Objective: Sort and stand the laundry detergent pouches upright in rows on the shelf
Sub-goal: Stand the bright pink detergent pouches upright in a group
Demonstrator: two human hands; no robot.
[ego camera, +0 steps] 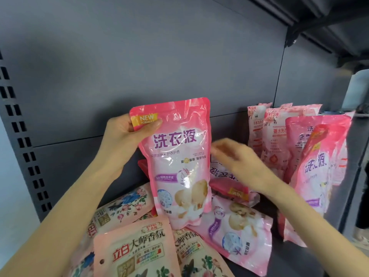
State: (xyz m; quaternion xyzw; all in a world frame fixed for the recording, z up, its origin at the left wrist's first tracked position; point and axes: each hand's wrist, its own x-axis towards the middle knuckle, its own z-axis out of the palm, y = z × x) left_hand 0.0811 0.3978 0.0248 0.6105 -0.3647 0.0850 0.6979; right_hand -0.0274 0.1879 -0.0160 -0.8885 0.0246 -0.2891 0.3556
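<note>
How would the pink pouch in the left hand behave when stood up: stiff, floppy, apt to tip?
Probably soft: the pink pouch bulges and its film wrinkles while the left hand pinches one top corner. Likely slippery, since the film is glossy. It may tip; a standing pouch at the right leans.

Two bare arms are being shown. The left hand (pixel 127 130) and left forearm (pixel 65 212) are being seen uncovered from the fingers to the lower-left edge, with the thumb and knuckles being rendered sharply. The right hand (pixel 239 158) is being blurred, so its fingers are not being told apart. The right forearm (pixel 311 210) is likewise being seen bare, down to the lower-right edge.
</note>
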